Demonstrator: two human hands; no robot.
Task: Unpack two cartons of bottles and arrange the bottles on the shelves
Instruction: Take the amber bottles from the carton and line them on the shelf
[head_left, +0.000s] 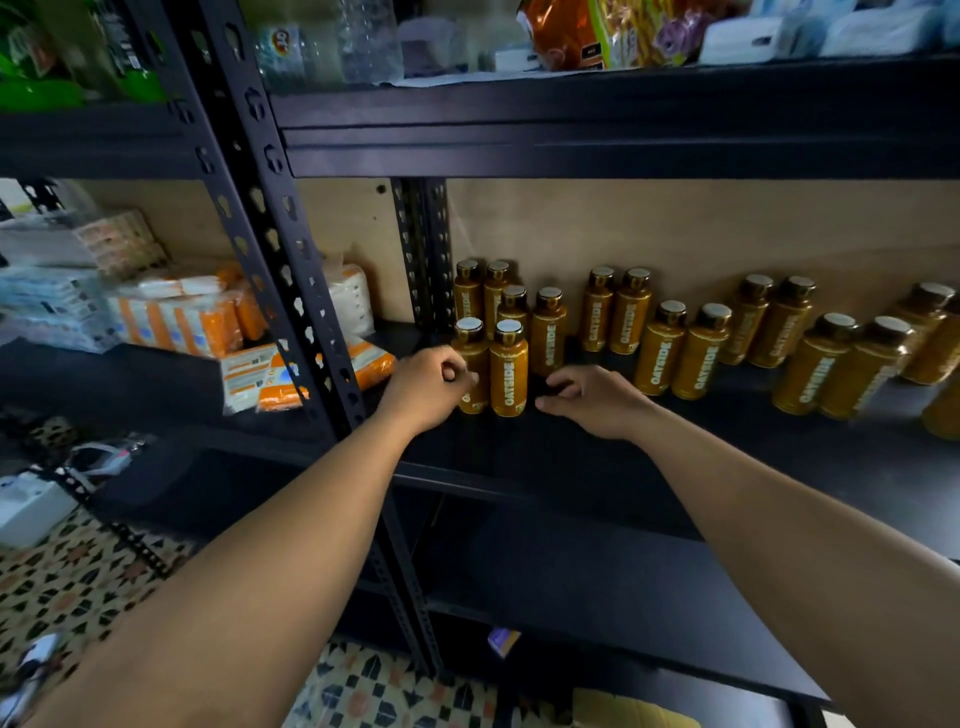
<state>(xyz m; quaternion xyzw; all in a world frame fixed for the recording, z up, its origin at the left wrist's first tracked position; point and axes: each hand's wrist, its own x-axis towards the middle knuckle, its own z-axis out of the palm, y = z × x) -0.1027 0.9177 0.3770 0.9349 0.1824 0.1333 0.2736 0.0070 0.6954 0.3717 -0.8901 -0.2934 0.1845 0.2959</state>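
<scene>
Several amber Oatside bottles with gold caps stand in pairs on the black middle shelf (571, 457). The two nearest bottles stand side by side at the front left: one (474, 358) beside my left hand, the other (509, 369) just right of it. My left hand (428, 387) rests against the left bottle's side with loosely curled fingers that do not wrap round it. My right hand (592, 400) hovers low over the shelf, a little right of the second bottle, fingers relaxed and holding nothing. More bottle pairs (680, 348) run off to the right.
A black perforated upright (291, 291) stands just left of my left hand. Orange-and-white packets (270, 374) fill the neighbouring shelf on the left. Snacks and boxes sit on the shelf above (623, 104). A cardboard carton edge (628, 709) shows at the bottom, on the patterned floor.
</scene>
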